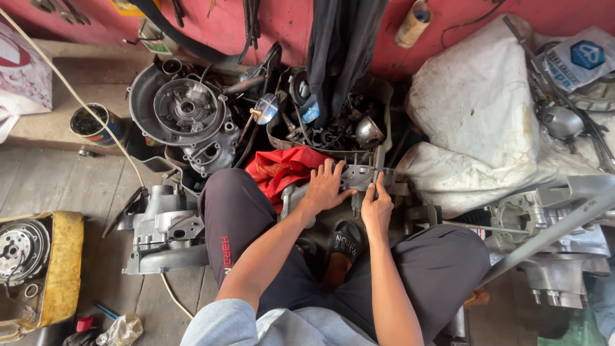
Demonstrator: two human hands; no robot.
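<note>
Your left hand (327, 187) lies flat with its fingers spread across the grey cast-metal engine casing (356, 177) that sits between your knees, just in front of your sandalled foot (343, 247). Your right hand (377, 206) rests against the same casing on its right side, fingers curled and thumb raised against the metal edge; you cannot tell whether it is pinching anything small. A crumpled red cloth (282, 168) lies just beside your left hand, touching the casing's left end. Beyond the casing stands a dark plastic crate filled with loose metal parts (320, 122), and to its left a round grey engine housing (186, 112) leans near the red wall. Another grey casing half (163, 227) lies on the wooden floor by your left knee. A large dirty white sack (474, 109) fills the space to your right.
</note>
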